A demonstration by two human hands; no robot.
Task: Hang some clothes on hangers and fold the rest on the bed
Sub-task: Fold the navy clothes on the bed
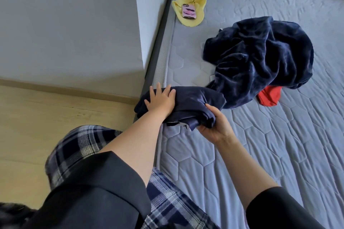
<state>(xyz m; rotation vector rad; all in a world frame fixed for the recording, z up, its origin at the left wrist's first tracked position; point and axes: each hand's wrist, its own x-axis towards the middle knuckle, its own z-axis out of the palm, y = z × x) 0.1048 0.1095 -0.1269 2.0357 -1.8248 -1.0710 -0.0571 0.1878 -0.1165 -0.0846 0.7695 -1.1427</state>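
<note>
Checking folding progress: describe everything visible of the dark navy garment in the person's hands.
The dark navy garment is smooth matte cloth, folded into a compact bundle at the edge of the mattress. The left hand presses flat on its left end; the right hand grips its near right corner, where white shows. Its right end reaches the plush navy pile.

I saw a navy garment (195, 102) bunched in a half-folded bundle at the left edge of the bed (242, 154), one end hanging past the mattress side. The left hand (161, 100) lay flat on that end, and the right hand (214, 124) gripped the near end. Just behind it, a dark blue fleece (260, 57) sat in a crumpled heap touching the bundle. A red garment (269, 96) poked out from under the heap's near edge.
</note>
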